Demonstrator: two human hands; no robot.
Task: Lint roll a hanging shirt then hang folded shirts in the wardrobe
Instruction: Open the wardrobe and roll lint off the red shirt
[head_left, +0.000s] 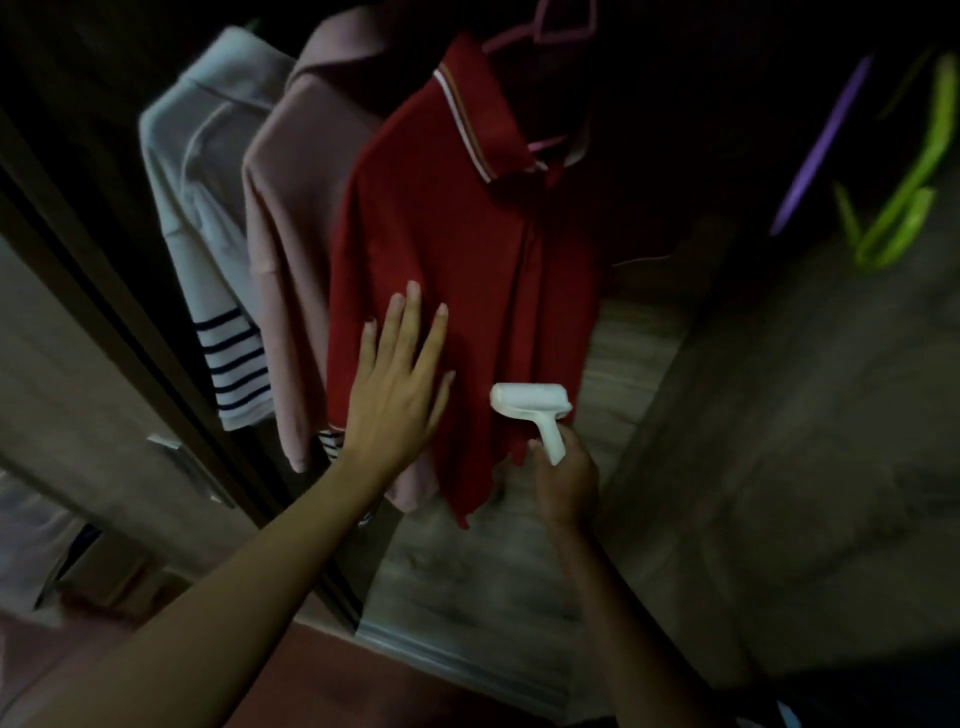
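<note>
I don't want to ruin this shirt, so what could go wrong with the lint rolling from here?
The lint roller sits near the loose hem of the red polo shirt, where fabric could bunch or drag instead of rolling clean. The left hand braces only one side, so the shirt may swing on its pink hanger. The right hand grips just the handle's end, so the roller could twist.

The pink hanger (545, 26) is cut off by the top edge of the frame, and its lower bar is hidden under the collar of the red shirt (457, 234). The purple hanger (821, 150) and green hanger (898, 208) at upper right are smeared by blur, and their hooks are lost in darkness.
</note>
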